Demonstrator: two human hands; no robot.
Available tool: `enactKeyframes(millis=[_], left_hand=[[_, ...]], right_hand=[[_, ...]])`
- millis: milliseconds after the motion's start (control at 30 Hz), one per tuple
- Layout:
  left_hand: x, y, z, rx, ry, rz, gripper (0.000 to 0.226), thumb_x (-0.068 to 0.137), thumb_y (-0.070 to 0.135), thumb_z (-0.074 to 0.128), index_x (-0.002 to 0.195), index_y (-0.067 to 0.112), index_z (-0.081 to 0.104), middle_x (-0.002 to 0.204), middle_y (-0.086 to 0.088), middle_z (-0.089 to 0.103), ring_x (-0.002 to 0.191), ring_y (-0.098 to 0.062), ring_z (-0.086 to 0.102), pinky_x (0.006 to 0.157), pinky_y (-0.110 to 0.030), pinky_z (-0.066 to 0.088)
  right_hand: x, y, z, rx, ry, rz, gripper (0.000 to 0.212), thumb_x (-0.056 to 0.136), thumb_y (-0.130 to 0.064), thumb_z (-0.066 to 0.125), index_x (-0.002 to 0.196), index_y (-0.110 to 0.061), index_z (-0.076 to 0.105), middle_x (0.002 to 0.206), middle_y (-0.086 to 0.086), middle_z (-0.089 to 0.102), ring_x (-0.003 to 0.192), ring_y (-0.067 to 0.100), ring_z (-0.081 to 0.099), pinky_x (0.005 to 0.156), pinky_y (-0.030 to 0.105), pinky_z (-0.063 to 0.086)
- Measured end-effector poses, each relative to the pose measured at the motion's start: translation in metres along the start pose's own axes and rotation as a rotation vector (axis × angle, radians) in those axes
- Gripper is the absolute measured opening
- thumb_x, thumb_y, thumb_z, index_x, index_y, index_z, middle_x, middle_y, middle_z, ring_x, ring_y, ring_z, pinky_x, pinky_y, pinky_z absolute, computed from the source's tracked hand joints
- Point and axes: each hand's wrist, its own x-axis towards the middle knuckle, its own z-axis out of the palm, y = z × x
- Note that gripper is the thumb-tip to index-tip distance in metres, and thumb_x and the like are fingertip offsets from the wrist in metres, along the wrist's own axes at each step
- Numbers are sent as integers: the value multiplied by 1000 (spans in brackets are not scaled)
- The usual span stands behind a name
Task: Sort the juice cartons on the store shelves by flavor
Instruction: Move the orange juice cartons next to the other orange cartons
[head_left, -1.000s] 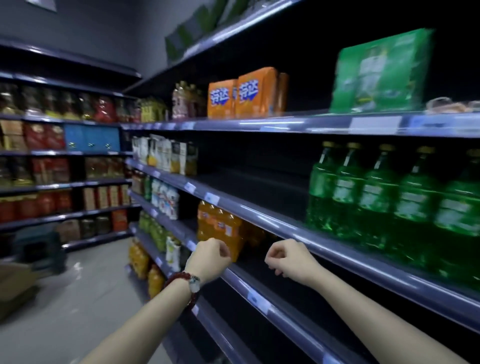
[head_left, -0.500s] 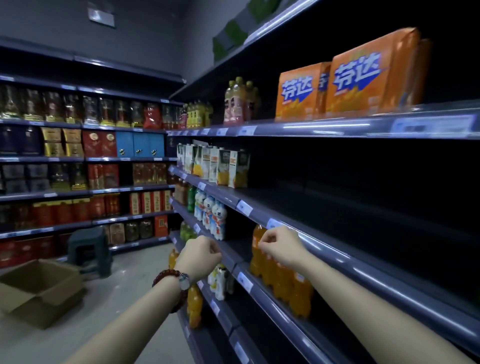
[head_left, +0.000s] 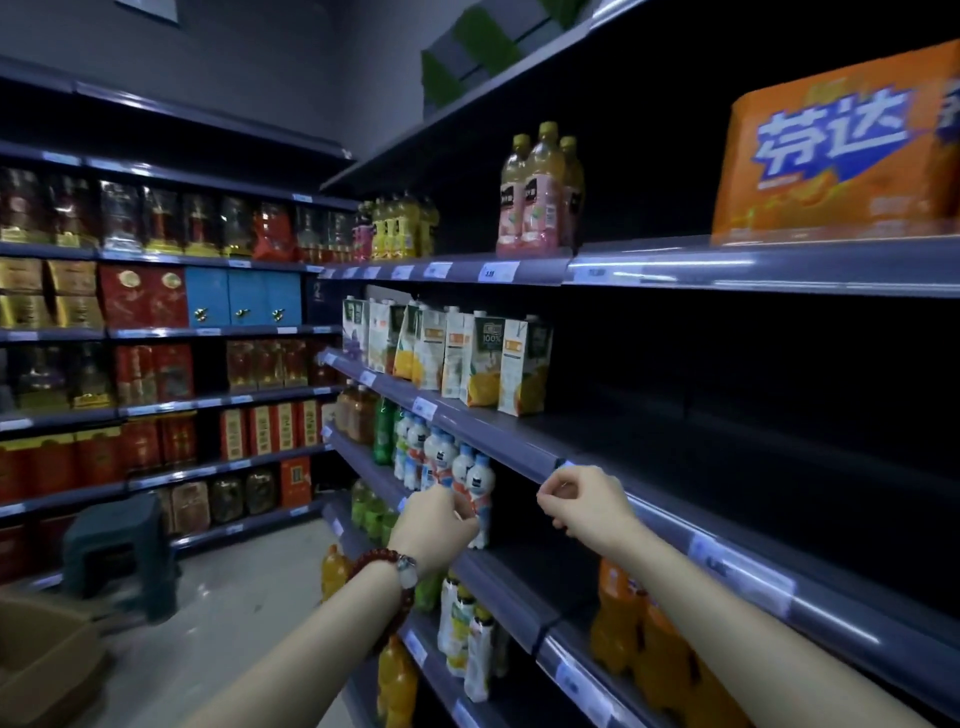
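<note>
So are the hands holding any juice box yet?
No. Both the left hand and right hand are curled, holding nothing; the juice cartons stand untouched.

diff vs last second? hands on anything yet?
The view swung left along the aisle: the green bottles left the frame and the juice cartons came nearer. Both hands, left and right, stayed raised with fingers curled, holding nothing. The cartons are untouched.
</note>
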Motion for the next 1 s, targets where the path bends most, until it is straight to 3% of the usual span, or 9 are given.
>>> enactKeyframes(millis=[67,267,400,567,667,800,900,1000], left_hand=[[28,-15,4,-22,-16,-6,20,85,18,58,69,14,68,67,-3,67,64,-15,62,65,-30,55],[116,-44,15,-49,-49,38,21,87,20,59,82,5,74,71,-5,67,67,-13,60,65,-28,51],[186,-47,11,-45,-27,93,20,83,13,56,70,5,69,65,-8,64,64,-19,59,61,-29,48],[267,-48,6,-54,11,126,19,88,16,57,74,8,67,66,-6,64,61,-17,57,52,-20,42],[311,-55,13,-72,27,128,18,91,22,59,96,10,71,91,-9,72,88,-21,66,70,-24,50],[365,-55,22,-139,101,138,40,91,28,61,123,6,56,115,-14,66,109,-30,59,83,-30,45],[402,-55,26,-211,152,157,42,89,30,64,118,2,52,123,-19,58,114,-34,53,94,-36,46],[430,-60,30,-229,145,153,41,87,33,65,112,4,50,118,-18,57,111,-34,52,94,-43,46]], right_hand=[[25,1,10,-1,24,1,16,84,-18,65,71,-26,67,71,-6,69,68,12,67,62,29,54],[112,7,33,-21,105,-10,16,85,-15,64,73,-25,69,67,-11,66,69,9,63,64,22,49],[184,12,37,7,161,1,11,83,-14,65,76,-17,72,69,-1,69,73,18,67,75,34,57],[269,26,36,103,237,116,7,85,-20,70,81,-15,66,84,7,70,84,25,69,81,40,57],[308,38,44,120,274,188,31,87,-31,70,109,-15,55,101,8,66,99,27,65,89,43,55],[343,55,46,282,380,176,70,83,-37,74,137,-8,41,122,14,58,102,24,57,87,41,52],[363,69,43,370,355,190,93,74,-35,82,148,-14,31,142,13,46,116,20,49,92,33,44],[381,82,38,443,284,231,106,69,-29,86,154,-18,22,154,11,36,136,24,40,103,33,37]])
